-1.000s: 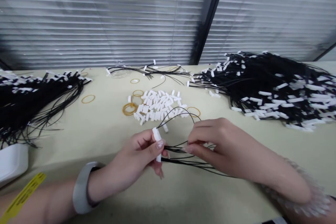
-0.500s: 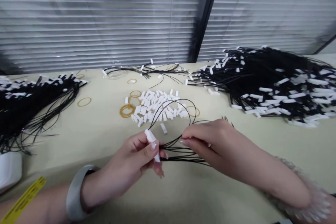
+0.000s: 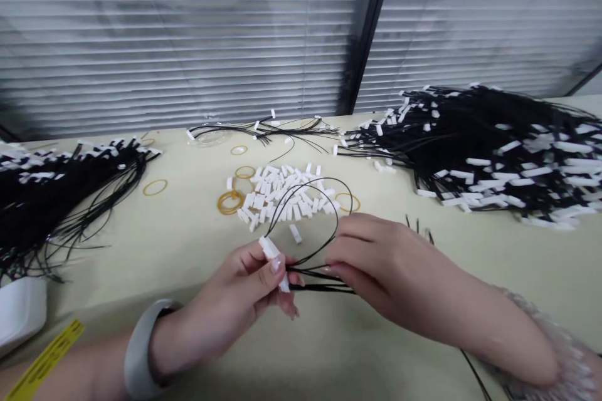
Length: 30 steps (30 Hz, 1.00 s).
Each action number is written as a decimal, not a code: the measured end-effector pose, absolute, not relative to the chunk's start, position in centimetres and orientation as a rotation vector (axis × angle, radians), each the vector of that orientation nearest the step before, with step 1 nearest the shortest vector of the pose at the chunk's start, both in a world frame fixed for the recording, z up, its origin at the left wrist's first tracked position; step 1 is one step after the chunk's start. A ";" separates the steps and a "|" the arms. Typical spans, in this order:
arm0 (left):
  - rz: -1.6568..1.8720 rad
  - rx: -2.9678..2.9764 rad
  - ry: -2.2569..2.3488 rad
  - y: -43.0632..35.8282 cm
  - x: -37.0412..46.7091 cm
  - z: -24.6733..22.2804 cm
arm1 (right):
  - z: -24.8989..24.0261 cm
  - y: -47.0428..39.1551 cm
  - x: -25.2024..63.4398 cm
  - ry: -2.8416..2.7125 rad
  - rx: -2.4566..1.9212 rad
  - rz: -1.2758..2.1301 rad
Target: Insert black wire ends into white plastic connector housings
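Observation:
My left hand pinches a long white connector between thumb and fingers, tilted with its upper end away from me. Thin black wires run from its side toward the right, and two of them arch up in a loop over the table. My right hand is closed around these wires a short way from the connector, its fingertips pressed together. Wire ends poke out behind the right hand. Past my hands lies a heap of small white connector housings, with one loose housing nearer me.
Large bundles of black wires with white connectors lie at the right and at the left. Yellow rubber bands are around the heap. A few wired pieces rest along the back, before window blinds. A white container stands at lower left.
My right hand has turned and closed around more of the wires, its fingers now curled over them. My left hand keeps its hold on the connector. The view has shifted slightly.

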<state>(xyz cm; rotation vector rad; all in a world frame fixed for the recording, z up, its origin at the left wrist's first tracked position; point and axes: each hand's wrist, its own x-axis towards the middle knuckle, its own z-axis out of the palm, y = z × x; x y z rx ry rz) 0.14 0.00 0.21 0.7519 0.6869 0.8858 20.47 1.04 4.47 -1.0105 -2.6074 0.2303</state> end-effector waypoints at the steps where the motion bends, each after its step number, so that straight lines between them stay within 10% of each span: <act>1: 0.891 0.758 0.677 0.0 0.2 0.2 | 4.7 0.9 20.5 -2.599 -1.015 0.274; 30: 0.791 1.177 0.725 -0.6 -0.7 -0.5 | 4.4 0.9 19.5 -2.372 -1.117 1.459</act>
